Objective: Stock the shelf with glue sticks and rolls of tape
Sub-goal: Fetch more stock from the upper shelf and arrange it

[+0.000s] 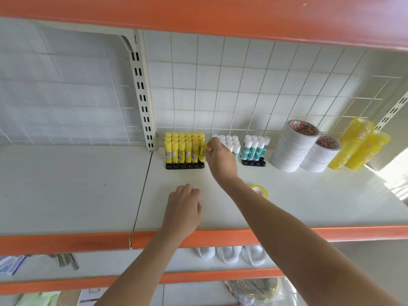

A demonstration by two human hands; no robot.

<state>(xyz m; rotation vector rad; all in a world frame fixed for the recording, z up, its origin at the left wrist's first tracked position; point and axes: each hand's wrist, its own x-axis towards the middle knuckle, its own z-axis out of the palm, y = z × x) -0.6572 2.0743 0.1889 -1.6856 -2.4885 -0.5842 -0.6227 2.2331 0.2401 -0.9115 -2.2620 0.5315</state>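
I am on the glue-stick part of the job. My right hand [217,156] reaches to the back of the shelf [298,202] and pinches a yellow glue stick [202,153] by its cap, at the right end of the black holder [185,166] that carries the other yellow sticks [182,149]. The stick leans a little and its foot sits right at the front corner of the holder; whether it is already seated in a hole I cannot tell, as my fingers cover part of it.

My left hand [185,208] rests on the bare shelf near the front edge, fingers curled under, holding nothing that I can see.

To the right of my hand stand the white-capped glue sticks [229,142] and a second small holder of teal-labelled ones [254,149]. Further right are two stacks of white tape rolls [293,146] and two yellow packs of tape [357,144] against the wall. One loose yellow roll [260,191] lies flat on the shelf just beside my right forearm.

Next, I judge, the stick must go straight down into the last free hole and stand upright like its neighbours, then my fingers let go without knocking the row. After that the loose roll probably wants a place with the other tape.
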